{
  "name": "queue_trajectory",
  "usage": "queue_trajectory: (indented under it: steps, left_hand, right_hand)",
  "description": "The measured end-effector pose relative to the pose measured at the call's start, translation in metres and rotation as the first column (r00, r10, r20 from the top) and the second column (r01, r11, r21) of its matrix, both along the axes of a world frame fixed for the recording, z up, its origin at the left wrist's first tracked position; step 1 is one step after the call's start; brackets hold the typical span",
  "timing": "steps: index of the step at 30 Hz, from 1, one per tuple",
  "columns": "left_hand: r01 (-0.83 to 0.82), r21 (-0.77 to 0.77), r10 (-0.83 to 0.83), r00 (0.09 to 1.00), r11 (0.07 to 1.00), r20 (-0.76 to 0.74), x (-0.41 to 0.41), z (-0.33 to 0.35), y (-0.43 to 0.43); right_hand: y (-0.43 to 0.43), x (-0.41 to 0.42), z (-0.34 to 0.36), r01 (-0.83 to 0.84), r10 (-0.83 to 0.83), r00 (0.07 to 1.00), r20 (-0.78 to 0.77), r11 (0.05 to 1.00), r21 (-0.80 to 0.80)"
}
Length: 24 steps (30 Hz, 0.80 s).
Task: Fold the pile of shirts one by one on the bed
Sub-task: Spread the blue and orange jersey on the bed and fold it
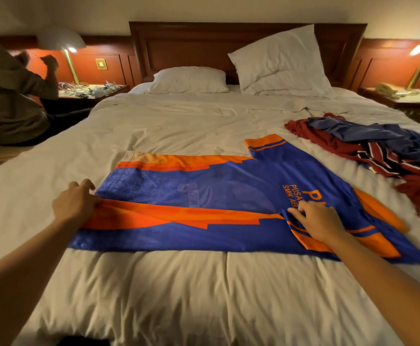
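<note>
Jersey (204, 196), blue and orange, lies sideways across the middle of the bed (154, 283), its near long edge turned over toward the centre. My left hand (75, 201) pinches that folded edge at the hem end. My right hand (316, 221) sits on it by the sleeve, fingers bent, and I cannot tell whether they pinch or only press. The cloth looks slippery, so I judge the fold could slide crooked if one hand lets go first, and the near sleeve could bunch underneath. The pile of shirts (378, 148) lies just to the right.
</note>
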<state>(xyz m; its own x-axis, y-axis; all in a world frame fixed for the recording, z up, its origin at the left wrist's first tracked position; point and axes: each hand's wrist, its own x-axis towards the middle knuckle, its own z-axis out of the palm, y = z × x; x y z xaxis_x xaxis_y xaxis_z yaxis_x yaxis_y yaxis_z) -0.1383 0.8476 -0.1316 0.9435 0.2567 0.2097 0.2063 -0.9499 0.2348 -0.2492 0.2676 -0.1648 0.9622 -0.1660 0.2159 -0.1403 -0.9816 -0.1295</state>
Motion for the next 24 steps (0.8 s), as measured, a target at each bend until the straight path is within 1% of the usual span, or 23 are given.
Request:
queue_trajectory:
  steps: [2,4,5,6,7,8,10,11,13,15,17,21,24]
  left_hand:
    - [0.034,0.129,-0.046,0.995,0.991,0.092,-0.002,-0.006,-0.014]
    - [0.139,0.145,-0.162,0.974,0.98,0.156,-0.003,-0.012,-0.039]
    - [0.218,0.117,-0.234,0.962,0.969,0.141,-0.003,-0.015,-0.055]
    - [0.29,0.09,-0.298,0.949,0.953,0.106,-0.003,-0.02,-0.074]
    - [0.352,0.054,-0.354,0.934,0.934,0.044,-0.002,-0.025,-0.093]
    - [0.395,0.013,-0.394,0.918,0.919,-0.041,-0.002,-0.031,-0.112]
    - [0.456,-0.033,-0.454,0.872,0.889,-0.185,0.002,-0.043,-0.145]
    - [0.474,-0.004,-0.461,0.854,0.881,-0.241,0.007,-0.049,-0.156]
    - [0.484,0.061,-0.445,0.841,0.873,-0.308,0.022,-0.058,-0.167]
    - [0.462,0.08,-0.419,0.854,0.883,-0.308,0.042,-0.064,-0.169]
    - [0.432,0.077,-0.397,0.875,0.899,-0.276,0.066,-0.071,-0.171]
    - [0.393,0.065,-0.377,0.909,0.917,-0.179,0.12,-0.082,-0.175]
    - [0.397,0.042,-0.393,0.916,0.917,-0.086,0.163,-0.085,-0.178]
  right_hand:
    - [0.005,0.002,0.001,0.014,-0.016,0.999,0.047,0.999,0.042]
    - [0.015,0.01,0.004,-0.017,0.007,0.995,0.103,0.995,0.103]
    - [0.023,0.015,0.005,-0.047,0.033,0.995,0.094,0.988,0.149]
    - [0.033,0.022,0.007,-0.071,0.063,0.997,0.047,0.977,0.201]
    - [0.043,0.028,0.008,-0.074,0.086,0.995,-0.04,0.967,0.244]
    - [0.053,0.035,0.007,-0.06,0.105,0.98,-0.167,0.965,0.254]
    - [0.068,0.049,0.003,-0.042,0.115,0.902,-0.416,0.983,0.181]
    - [0.071,0.057,0.002,-0.034,0.111,0.863,-0.493,0.986,0.162]
    - [0.07,0.075,-0.004,-0.011,0.101,0.834,-0.542,0.986,0.167]
    - [0.065,0.099,-0.011,0.004,0.087,0.851,-0.517,0.985,0.172]
    - [0.061,0.127,-0.021,0.001,0.063,0.888,-0.456,0.991,0.137]
    - [0.052,0.185,-0.041,-0.025,0.035,0.963,-0.269,0.999,0.042]
    - [0.042,0.229,-0.05,-0.047,0.044,0.988,-0.147,0.999,-0.016]
